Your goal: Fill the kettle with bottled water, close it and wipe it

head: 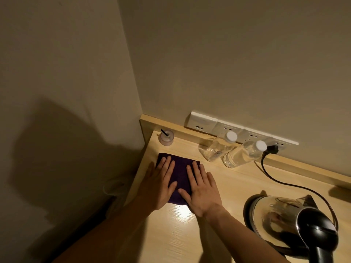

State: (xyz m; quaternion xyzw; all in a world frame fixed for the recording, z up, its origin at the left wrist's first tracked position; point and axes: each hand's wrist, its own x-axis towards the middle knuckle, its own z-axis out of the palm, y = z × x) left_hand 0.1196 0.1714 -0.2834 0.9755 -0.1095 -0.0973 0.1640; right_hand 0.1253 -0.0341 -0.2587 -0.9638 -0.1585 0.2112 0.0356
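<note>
A dark purple cloth lies folded flat on the wooden counter. My left hand and my right hand both rest palm down on it, fingers spread and holding nothing. The steel kettle with a black lid and handle stands on its base at the lower right, lid down. Two clear water bottles with white caps stand near the back wall, behind and to the right of the cloth.
A small pinkish jar with a dark stick sits at the counter's back left corner. White wall sockets run along the back, and a black cord is plugged in there. The counter's left edge drops off beside my left hand.
</note>
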